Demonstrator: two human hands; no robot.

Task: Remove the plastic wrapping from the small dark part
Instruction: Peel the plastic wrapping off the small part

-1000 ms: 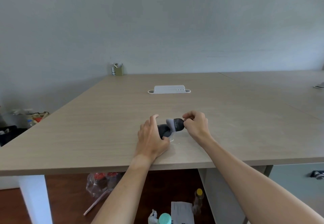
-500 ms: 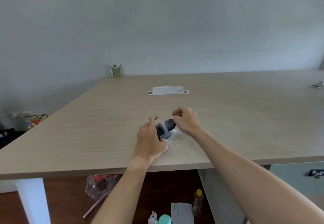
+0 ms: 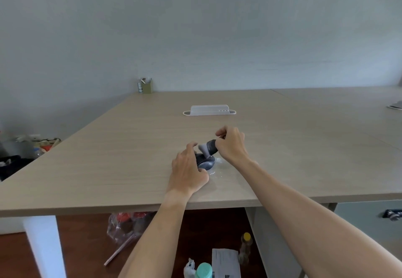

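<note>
**Here, both hands at a dark part on a pale desk**

Broadly, a light wood-grain table [image 3: 108, 158] meets a plain grey wall; a white tray [image 3: 209, 110] sits mid-table and a pen holder [image 3: 146, 85] at the far edge. Near the front edge, the left hand [image 3: 187, 169] presses its curled fingers on the small dark part [image 3: 205, 161]. The right hand [image 3: 231, 146] pinches its upper end, where greyish plastic wrapping [image 3: 203, 147] shows.
</note>
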